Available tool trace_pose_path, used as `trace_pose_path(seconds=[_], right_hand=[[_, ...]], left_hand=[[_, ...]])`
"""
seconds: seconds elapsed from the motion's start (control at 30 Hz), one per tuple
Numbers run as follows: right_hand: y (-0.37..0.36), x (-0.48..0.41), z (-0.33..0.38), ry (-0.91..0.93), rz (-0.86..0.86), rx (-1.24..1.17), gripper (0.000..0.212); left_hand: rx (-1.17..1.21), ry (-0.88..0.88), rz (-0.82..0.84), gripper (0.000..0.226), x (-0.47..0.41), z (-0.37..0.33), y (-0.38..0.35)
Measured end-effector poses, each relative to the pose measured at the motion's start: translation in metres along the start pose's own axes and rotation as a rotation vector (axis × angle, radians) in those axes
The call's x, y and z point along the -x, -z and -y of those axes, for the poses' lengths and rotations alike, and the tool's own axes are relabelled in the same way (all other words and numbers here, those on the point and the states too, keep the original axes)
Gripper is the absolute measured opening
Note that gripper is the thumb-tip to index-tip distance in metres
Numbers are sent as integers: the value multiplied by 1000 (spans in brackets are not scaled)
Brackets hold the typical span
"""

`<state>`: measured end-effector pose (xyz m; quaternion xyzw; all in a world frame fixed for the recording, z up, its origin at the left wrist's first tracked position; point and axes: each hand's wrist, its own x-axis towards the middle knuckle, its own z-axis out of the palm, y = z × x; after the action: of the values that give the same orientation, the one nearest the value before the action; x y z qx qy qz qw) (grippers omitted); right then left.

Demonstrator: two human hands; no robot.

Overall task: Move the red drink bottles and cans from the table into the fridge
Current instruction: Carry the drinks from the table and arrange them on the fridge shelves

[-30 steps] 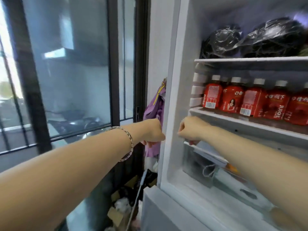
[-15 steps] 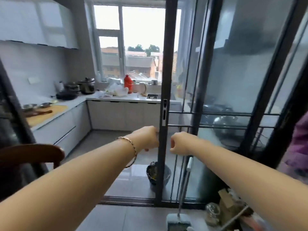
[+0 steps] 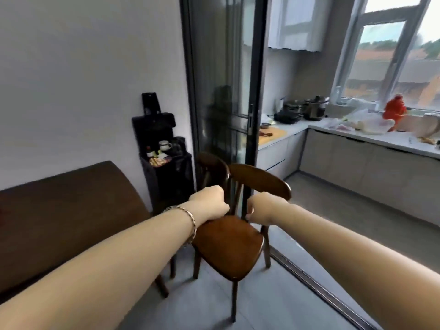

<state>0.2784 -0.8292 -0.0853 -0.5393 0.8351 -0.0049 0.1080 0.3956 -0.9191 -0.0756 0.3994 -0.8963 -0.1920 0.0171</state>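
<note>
Both bare arms reach forward, side by side. The left hand [image 3: 209, 203] is curled into a fist with nothing in it, and a thin metal chain bracelet [image 3: 190, 219] circles its wrist. The right hand [image 3: 260, 208] is likewise balled up and empty, a narrow gap apart from the left.

Just under and beyond both hands stands a dark wooden chair [image 3: 228, 241] with a glossy rounded seat, a curved top rail and slim legs. A second chair [image 3: 212, 166] of the same wood shows behind the left hand. Left of the left arm lies a dark brown surface [image 3: 71, 210] with a smooth top and a rounded corner. Where the red drink bottles and cans are cannot be told from this view.

Beyond the left hand a tall black stand [image 3: 166, 184] against the pale wall carries a white cup [image 3: 164, 146] and small items too blurred to name. Straight ahead of the hands rises a sliding glass door [image 3: 226, 91] in a dark metal frame. Far off to the right of the right hand, a pale kitchen surface [image 3: 381, 139] holds dark pots [image 3: 314, 107], crumpled plastic bags [image 3: 366, 120] and a blurred red container [image 3: 394, 108] under a window [image 3: 392, 55]. Grey floor tiles [image 3: 333, 222] run below the right arm.
</note>
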Motion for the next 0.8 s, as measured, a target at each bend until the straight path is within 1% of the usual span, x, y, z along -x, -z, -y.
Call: trace_pose_path(seconds=[0.07,0.23,0.43,0.53,0.63,0.8], right_hand=[[-5,-30,37,68,7,10,25],[-18,-126,151,310,57,55,26],[-33,-223,272,550,104,96,29],[-44,-260,334,655,118,108,27],[-57,-286,403,745,134,131,30],[-86,-309,509,853,176,171,25]], left_hand=[[7,78,-15,21,-8,41,7],[42,291,-71,23,-26,165,34],[147,568,-215,20,-34,293,67],[186,682,-289,17,-30,354,82],[206,796,-354,14,-19,417,99],[237,894,-444,13,4,519,114]])
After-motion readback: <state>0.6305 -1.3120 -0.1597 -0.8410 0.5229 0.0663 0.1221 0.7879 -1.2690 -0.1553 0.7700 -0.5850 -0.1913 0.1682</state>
